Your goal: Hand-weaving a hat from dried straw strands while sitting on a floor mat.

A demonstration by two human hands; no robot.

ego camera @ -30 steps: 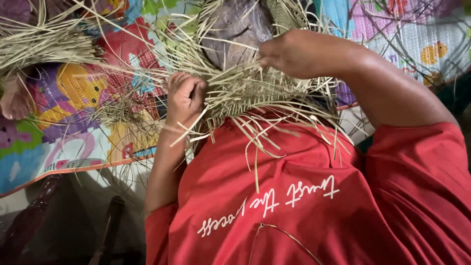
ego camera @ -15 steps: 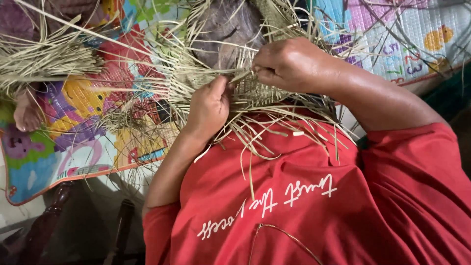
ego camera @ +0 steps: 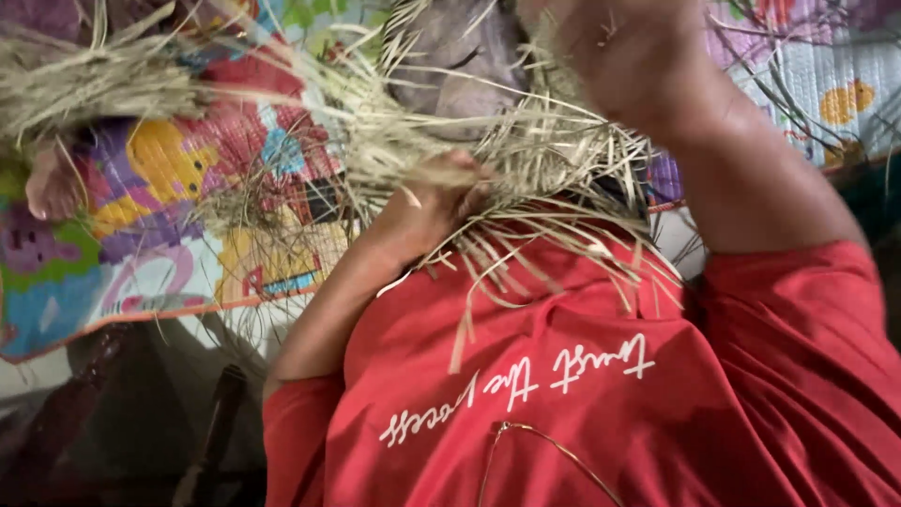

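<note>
Over a colourful mat (ego camera: 169, 188), straw strips (ego camera: 554, 160) fill the left hand (ego camera: 436, 202).

Dry straw strands (ego camera: 526, 178) crowd the space between the left hand (ego camera: 436, 202) and the right hand (ego camera: 629, 56), fanning over the red shirt (ego camera: 582, 376) and leaving little room to pass. Another straw bundle (ego camera: 84, 89) lies across the colourful play mat (ego camera: 178, 244); bare mat shows lower left.
</note>
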